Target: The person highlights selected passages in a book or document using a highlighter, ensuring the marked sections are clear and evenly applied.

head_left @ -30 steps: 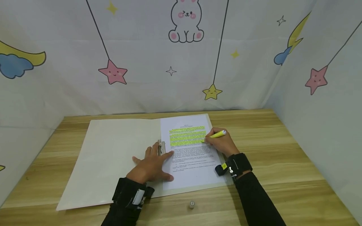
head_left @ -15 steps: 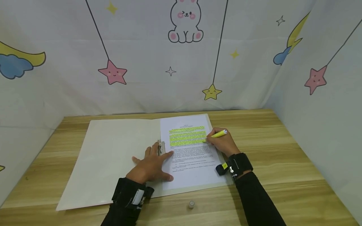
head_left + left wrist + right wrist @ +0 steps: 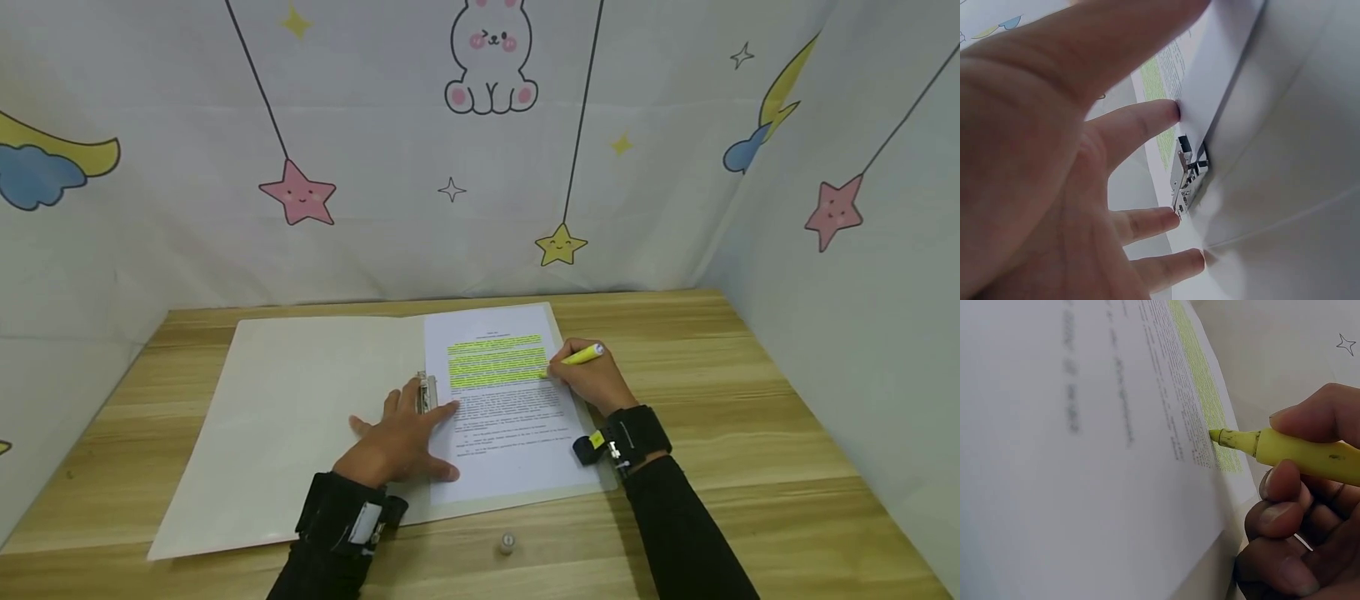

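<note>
My right hand point(image 3: 592, 377) pinches a yellow highlighter point(image 3: 1300, 456) between thumb and fingers, its tip right at the lower edge of the yellow-marked lines, toward their right end. The printed sheet point(image 3: 510, 479) lies on the right side of an open white folder point(image 3: 300, 400), its upper paragraphs covered in yellow. With fingers spread, my left hand point(image 3: 397, 442) rests across the folder's fold, thumb and index finger on the sheet's left edge. Close to its fingers sits the metal clip point(image 3: 1186, 175), partly hidden in the head view.
A small grey cap-like piece point(image 3: 507, 543) stands on the wooden table point(image 3: 750, 417) in front of the folder. Behind the table hangs a white cloth point(image 3: 375, 258) printed with stars and a rabbit, and a similar one closes the right side.
The highlighter in my right hand has shifted slightly right along the line, and the yellow there reaches nearer the line's end. My left hand stays in place.
</note>
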`<action>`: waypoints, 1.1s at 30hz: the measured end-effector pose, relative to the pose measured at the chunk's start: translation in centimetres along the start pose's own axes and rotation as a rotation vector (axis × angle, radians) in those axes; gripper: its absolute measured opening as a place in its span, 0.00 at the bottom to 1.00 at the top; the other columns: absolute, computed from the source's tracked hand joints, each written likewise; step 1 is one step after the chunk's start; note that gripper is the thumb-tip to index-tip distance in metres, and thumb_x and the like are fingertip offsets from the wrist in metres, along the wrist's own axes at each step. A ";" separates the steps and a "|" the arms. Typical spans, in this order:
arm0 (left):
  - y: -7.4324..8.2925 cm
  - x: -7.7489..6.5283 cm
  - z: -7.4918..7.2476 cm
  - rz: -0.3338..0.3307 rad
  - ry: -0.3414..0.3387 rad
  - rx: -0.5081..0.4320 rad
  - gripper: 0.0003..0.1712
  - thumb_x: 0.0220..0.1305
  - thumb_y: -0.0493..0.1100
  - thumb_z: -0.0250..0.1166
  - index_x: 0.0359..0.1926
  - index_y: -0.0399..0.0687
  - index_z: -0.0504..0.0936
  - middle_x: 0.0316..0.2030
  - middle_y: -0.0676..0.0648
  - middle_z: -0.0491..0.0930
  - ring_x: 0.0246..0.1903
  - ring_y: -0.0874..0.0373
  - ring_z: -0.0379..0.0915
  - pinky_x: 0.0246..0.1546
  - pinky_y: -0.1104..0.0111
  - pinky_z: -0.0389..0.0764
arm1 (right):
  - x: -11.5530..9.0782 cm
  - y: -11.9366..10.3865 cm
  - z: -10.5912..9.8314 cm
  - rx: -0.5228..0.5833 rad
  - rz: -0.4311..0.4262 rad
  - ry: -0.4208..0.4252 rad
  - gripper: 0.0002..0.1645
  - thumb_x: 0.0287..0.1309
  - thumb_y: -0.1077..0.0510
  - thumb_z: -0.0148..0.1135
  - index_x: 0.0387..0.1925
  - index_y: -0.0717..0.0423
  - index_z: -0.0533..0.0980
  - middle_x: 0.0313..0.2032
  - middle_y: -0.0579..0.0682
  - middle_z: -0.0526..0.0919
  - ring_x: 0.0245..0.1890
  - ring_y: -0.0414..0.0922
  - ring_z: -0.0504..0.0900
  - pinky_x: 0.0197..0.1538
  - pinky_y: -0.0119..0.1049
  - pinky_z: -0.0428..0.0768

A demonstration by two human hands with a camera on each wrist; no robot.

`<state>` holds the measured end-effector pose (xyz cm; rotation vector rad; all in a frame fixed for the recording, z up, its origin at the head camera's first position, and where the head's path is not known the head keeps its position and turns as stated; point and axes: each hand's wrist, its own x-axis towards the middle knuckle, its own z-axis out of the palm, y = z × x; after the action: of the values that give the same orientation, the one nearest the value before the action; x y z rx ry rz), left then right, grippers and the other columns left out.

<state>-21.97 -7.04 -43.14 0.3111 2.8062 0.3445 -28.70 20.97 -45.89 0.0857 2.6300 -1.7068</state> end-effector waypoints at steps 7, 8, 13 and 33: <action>0.1 0.0 -0.1 0.005 0.008 0.003 0.53 0.39 0.59 0.82 0.70 0.69 0.70 0.76 0.35 0.46 0.71 0.31 0.48 0.51 0.15 0.46 | -0.1 0.1 -0.3 -0.009 -0.002 0.004 0.05 0.50 0.62 0.68 0.25 0.60 0.79 0.27 0.52 0.76 0.31 0.48 0.75 0.26 0.32 0.68; 0.1 0.0 0.0 0.006 0.010 0.002 0.53 0.39 0.59 0.82 0.70 0.69 0.70 0.76 0.35 0.46 0.70 0.31 0.49 0.51 0.15 0.47 | -0.1 0.1 -0.3 -0.009 -0.001 0.005 0.05 0.50 0.62 0.68 0.25 0.60 0.79 0.27 0.52 0.76 0.31 0.48 0.75 0.26 0.32 0.68; 0.1 0.0 0.0 0.001 0.008 -0.002 0.53 0.39 0.59 0.82 0.70 0.69 0.70 0.76 0.34 0.46 0.71 0.31 0.48 0.51 0.15 0.46 | 0.0 0.2 -0.3 -0.011 0.004 0.007 0.06 0.50 0.62 0.68 0.25 0.60 0.79 0.27 0.51 0.76 0.31 0.47 0.75 0.27 0.32 0.68; -0.1 0.0 0.1 0.003 0.013 -0.007 0.54 0.39 0.59 0.82 0.70 0.68 0.70 0.75 0.34 0.46 0.70 0.31 0.48 0.51 0.15 0.46 | 0.3 0.6 -0.6 -0.023 0.015 0.003 0.05 0.52 0.62 0.67 0.26 0.60 0.79 0.25 0.52 0.74 0.28 0.48 0.75 0.26 0.33 0.69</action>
<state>-21.96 -7.12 -43.31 0.3120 2.8168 0.3577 -28.94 21.76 -46.16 0.1083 2.6433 -1.6732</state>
